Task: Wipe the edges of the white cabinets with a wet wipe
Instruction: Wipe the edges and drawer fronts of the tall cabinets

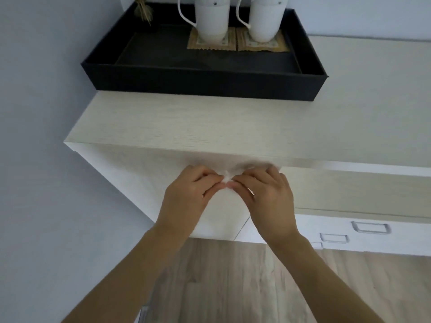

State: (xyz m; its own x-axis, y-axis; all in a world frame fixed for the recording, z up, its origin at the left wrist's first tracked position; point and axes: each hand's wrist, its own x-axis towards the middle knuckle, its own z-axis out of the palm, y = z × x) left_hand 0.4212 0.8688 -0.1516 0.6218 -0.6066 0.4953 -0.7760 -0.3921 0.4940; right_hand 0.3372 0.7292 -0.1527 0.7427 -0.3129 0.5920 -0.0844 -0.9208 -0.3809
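Observation:
A white wet wipe (pixel 227 174) is bunched between my two hands, just below the front edge of the white cabinet (pixel 144 136). My left hand (pixel 190 194) pinches the wipe's left part with its fingertips. My right hand (pixel 265 194) pinches the right part, fingertips meeting those of the left hand. Both hands are in front of the cabinet's white front face, and most of the wipe blends with that face or is hidden by the fingers.
A black tray (pixel 205 82) stands on the cabinet top at the back and holds two white jugs (pixel 211 19) on woven mats. A lower unit with drawers (pixel 370 227) lies to the right. A wall closes off the left, and wood flooring (pixel 233 287) lies below.

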